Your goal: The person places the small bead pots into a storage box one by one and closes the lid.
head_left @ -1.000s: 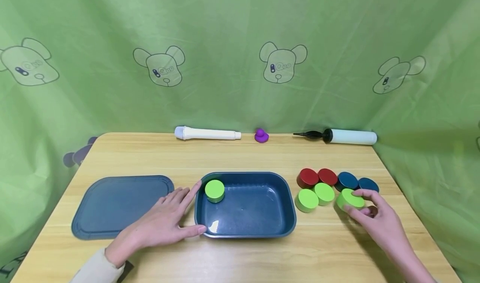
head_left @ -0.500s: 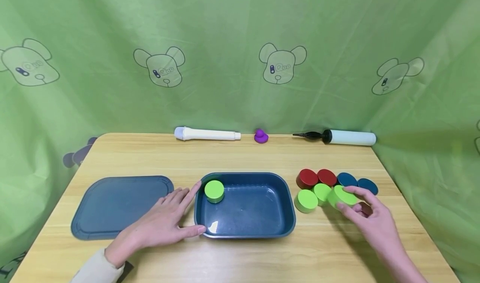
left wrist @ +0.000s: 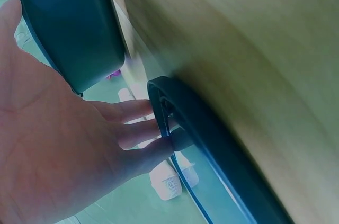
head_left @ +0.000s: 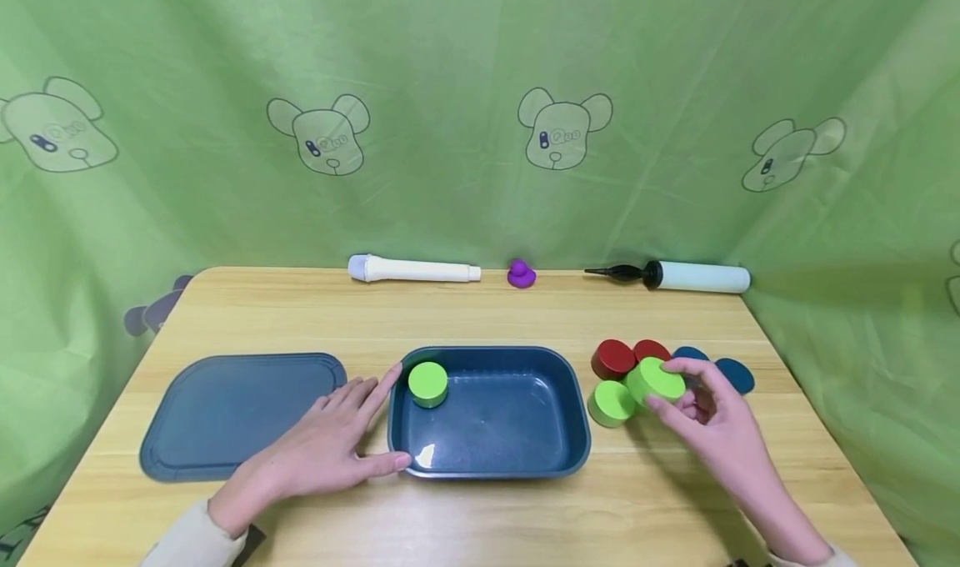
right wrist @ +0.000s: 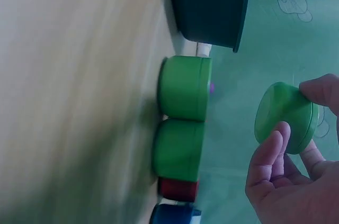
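My right hand [head_left: 716, 421] pinches a green round tin [right wrist: 283, 115] between thumb and fingers, raised above the table. In the right wrist view, two more green tins [right wrist: 185, 89] stand beneath it, along with a red tin [right wrist: 178, 189] and a blue one [right wrist: 172, 214]. From the head, the held tin overlaps one of the green tins. My left hand [head_left: 322, 446] rests with fingers spread at the left side of a blue rectangular box [head_left: 487, 473], thumb and index finger at its rim. Inside the box, in the far left corner, stands one green tin [head_left: 428, 385].
Left of the box lies its flat blue lid [head_left: 240, 408], partly under my left hand. Two red tins [head_left: 612, 358] and two blue tins [head_left: 735, 375] stand behind the green ones. Along the back edge lie a white microphone [head_left: 420, 270], a purple knobbed object [head_left: 521, 273] and a hand pump [head_left: 697, 276].
My right hand has lifted the green tin and carried it leftward, over the other green tins. The left hand and the box have stayed in place.
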Action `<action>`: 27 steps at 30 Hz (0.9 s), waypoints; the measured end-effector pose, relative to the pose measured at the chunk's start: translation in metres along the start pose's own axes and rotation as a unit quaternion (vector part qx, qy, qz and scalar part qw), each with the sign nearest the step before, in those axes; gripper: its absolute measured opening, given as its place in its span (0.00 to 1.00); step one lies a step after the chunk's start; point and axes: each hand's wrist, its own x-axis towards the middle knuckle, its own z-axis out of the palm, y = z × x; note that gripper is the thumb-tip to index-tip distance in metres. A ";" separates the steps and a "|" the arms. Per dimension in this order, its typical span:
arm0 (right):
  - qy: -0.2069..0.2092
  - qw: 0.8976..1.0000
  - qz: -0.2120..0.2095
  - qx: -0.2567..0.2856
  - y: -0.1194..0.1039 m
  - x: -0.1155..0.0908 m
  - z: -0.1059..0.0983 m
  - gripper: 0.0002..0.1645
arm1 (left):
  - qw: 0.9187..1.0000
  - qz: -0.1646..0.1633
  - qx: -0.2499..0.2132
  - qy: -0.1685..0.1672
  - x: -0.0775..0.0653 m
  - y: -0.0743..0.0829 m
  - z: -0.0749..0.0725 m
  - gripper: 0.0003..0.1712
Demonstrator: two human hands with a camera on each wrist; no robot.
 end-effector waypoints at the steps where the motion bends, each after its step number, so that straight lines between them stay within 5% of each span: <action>1: -0.002 1.000 -0.005 0.002 -0.002 0.001 0.001 0.30 | 1.000 0.001 0.000 -0.001 0.000 0.000 0.000 0.63; 27: -0.090 0.995 -0.034 0.023 -0.032 0.028 0.058 0.27 | 1.000 0.006 0.001 0.005 -0.001 -0.001 -0.001 0.63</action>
